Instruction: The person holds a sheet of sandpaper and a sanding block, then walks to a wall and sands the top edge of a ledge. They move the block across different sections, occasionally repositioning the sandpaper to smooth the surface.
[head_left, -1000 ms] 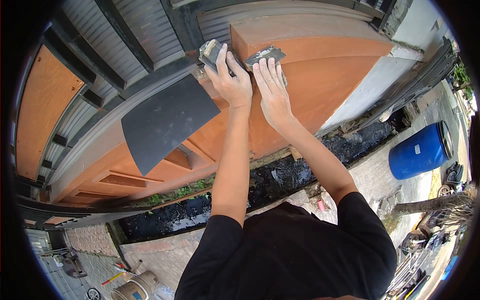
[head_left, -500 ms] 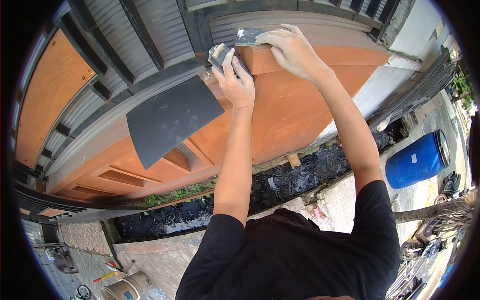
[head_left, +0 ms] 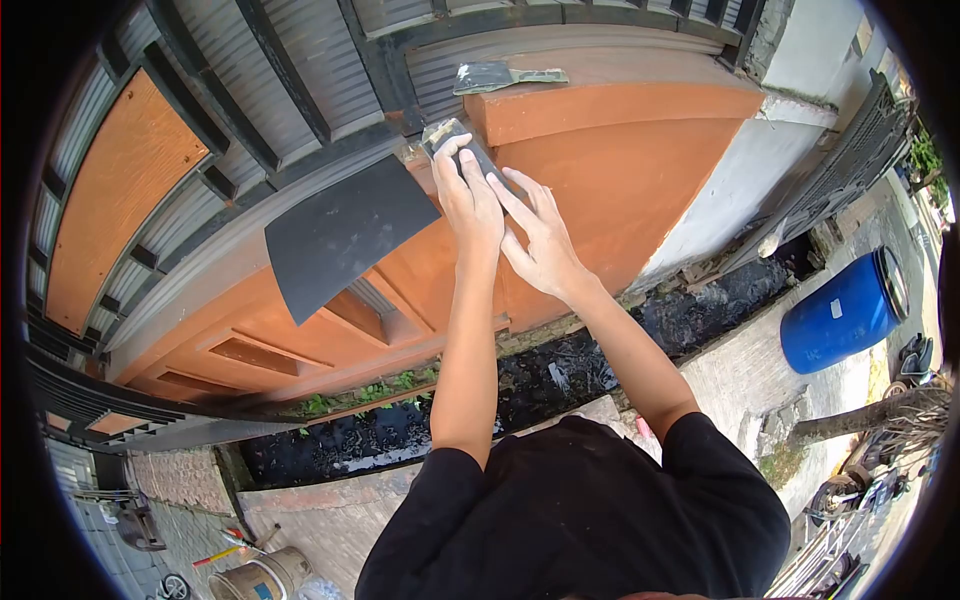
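My left hand (head_left: 470,205) is closed around a dark block (head_left: 447,131) with a pale, rough end, perhaps a sanding block. Against the block's lower end, my right hand (head_left: 543,245) has its fingers and thumb around it, beside the left palm. Whitish dust coats the fingers of both. Just above, a putty knife (head_left: 485,78) with white smears on its blade lies on the ledge of the orange wall (head_left: 610,180). A black sheet (head_left: 350,235), which looks like sandpaper, rests left of my left hand on the wall top.
Dark metal fence bars (head_left: 385,75) rise behind the ledge. Below the wall runs a ditch of black water (head_left: 560,375). A blue barrel (head_left: 840,315) lies on the pavement at right, and a dirty bucket (head_left: 260,575) stands at lower left.
My right hand has left the putty knife on the ledge and come down and left to the block. The block stays in my left hand. The view has shifted slightly.
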`<state>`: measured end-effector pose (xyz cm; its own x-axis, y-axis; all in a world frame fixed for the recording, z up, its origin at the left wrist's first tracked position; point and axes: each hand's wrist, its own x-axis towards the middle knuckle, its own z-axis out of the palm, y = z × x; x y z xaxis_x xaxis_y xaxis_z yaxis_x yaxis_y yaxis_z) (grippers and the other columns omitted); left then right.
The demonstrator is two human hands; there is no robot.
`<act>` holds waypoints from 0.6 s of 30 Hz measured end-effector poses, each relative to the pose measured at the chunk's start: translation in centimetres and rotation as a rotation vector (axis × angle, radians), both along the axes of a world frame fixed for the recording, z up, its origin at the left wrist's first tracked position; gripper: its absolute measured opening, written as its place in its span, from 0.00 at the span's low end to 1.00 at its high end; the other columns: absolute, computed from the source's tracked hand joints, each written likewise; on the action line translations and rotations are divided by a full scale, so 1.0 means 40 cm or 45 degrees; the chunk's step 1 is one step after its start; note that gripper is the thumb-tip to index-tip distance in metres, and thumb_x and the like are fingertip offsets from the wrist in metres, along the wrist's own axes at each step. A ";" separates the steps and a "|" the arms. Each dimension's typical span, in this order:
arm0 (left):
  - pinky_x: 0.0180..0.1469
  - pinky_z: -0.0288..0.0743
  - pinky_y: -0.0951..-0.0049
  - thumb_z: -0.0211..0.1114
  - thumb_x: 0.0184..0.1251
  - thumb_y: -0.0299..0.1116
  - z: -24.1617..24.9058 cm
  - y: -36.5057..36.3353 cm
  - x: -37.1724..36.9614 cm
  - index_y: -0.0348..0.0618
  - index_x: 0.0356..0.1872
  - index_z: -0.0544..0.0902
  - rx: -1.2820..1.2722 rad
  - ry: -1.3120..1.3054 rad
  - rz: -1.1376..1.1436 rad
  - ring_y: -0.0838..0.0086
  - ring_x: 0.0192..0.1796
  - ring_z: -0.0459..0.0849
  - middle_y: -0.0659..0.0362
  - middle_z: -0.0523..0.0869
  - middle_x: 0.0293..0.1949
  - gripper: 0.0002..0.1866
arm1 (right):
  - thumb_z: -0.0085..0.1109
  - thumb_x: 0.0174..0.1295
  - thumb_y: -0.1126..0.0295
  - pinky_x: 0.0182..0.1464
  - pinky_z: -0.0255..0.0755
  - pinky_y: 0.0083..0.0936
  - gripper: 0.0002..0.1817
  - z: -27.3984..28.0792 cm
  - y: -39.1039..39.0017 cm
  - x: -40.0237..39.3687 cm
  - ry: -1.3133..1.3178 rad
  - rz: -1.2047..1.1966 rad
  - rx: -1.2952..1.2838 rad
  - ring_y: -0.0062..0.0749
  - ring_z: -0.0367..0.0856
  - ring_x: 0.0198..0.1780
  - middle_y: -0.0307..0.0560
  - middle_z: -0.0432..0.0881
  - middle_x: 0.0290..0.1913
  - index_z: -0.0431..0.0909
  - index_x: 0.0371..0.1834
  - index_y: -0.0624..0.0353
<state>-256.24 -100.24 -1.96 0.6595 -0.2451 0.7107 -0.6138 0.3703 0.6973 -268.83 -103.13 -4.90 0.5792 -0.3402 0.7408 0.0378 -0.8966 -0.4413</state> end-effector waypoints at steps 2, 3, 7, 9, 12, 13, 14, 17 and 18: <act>0.68 0.71 0.58 0.53 0.86 0.28 -0.004 0.061 -0.034 0.41 0.59 0.82 0.221 0.034 -0.025 0.57 0.60 0.81 0.49 0.85 0.60 0.12 | 0.69 0.64 0.73 0.75 0.69 0.52 0.41 0.003 0.034 -0.034 0.077 0.027 0.075 0.61 0.68 0.75 0.62 0.64 0.80 0.68 0.84 0.56; 0.67 0.72 0.57 0.53 0.85 0.28 -0.006 0.079 -0.041 0.43 0.59 0.83 0.427 0.067 -0.041 0.56 0.60 0.81 0.49 0.86 0.60 0.12 | 0.70 0.63 0.72 0.76 0.68 0.52 0.41 0.006 0.045 -0.041 0.153 0.062 0.135 0.62 0.68 0.75 0.62 0.63 0.80 0.69 0.83 0.57; 0.60 0.72 0.49 0.57 0.79 0.24 -0.029 0.093 -0.074 0.42 0.61 0.82 0.644 -0.260 0.039 0.49 0.48 0.82 0.44 0.88 0.50 0.14 | 0.74 0.59 0.72 0.69 0.75 0.48 0.38 -0.081 0.044 -0.003 0.079 -0.123 0.226 0.61 0.73 0.71 0.60 0.69 0.73 0.72 0.74 0.68; 0.56 0.73 0.48 0.59 0.77 0.22 -0.011 0.087 -0.103 0.44 0.64 0.80 0.588 -0.307 0.046 0.48 0.46 0.83 0.43 0.89 0.45 0.18 | 0.72 0.60 0.72 0.66 0.77 0.46 0.35 -0.108 0.025 0.028 0.020 -0.265 0.175 0.58 0.76 0.68 0.60 0.74 0.67 0.73 0.71 0.69; 0.50 0.80 0.46 0.63 0.76 0.23 0.038 0.086 -0.129 0.39 0.70 0.66 0.527 -0.400 0.063 0.43 0.46 0.89 0.37 0.89 0.48 0.26 | 0.69 0.63 0.71 0.62 0.78 0.46 0.34 -0.100 0.016 0.058 -0.239 -0.510 -0.183 0.57 0.76 0.65 0.62 0.76 0.64 0.70 0.73 0.70; 0.50 0.80 0.46 0.63 0.76 0.23 0.042 0.078 -0.122 0.39 0.70 0.66 0.526 -0.401 0.065 0.43 0.46 0.89 0.37 0.89 0.48 0.26 | 0.69 0.63 0.71 0.62 0.78 0.46 0.34 -0.093 0.014 0.067 -0.241 -0.508 -0.184 0.57 0.76 0.65 0.62 0.76 0.64 0.70 0.73 0.70; 0.48 0.82 0.49 0.65 0.75 0.24 0.044 0.069 -0.116 0.38 0.72 0.63 0.526 -0.362 -0.019 0.45 0.47 0.90 0.36 0.89 0.49 0.28 | 0.69 0.64 0.72 0.61 0.79 0.45 0.35 -0.087 0.013 0.074 -0.292 -0.589 -0.217 0.56 0.76 0.65 0.63 0.76 0.64 0.69 0.73 0.70; 0.44 0.85 0.55 0.68 0.76 0.26 0.067 0.049 -0.084 0.37 0.74 0.58 0.520 -0.378 -0.167 0.52 0.48 0.92 0.35 0.88 0.52 0.34 | 0.69 0.65 0.74 0.57 0.80 0.43 0.33 -0.082 -0.022 0.097 -0.385 -0.610 -0.170 0.56 0.78 0.63 0.65 0.77 0.62 0.69 0.73 0.71; 0.42 0.87 0.58 0.70 0.76 0.29 0.076 0.049 -0.073 0.37 0.75 0.57 0.523 -0.428 -0.234 0.56 0.47 0.93 0.34 0.88 0.53 0.36 | 0.69 0.66 0.75 0.55 0.81 0.43 0.31 -0.089 -0.038 0.105 -0.417 -0.553 -0.083 0.56 0.79 0.62 0.65 0.78 0.60 0.70 0.71 0.72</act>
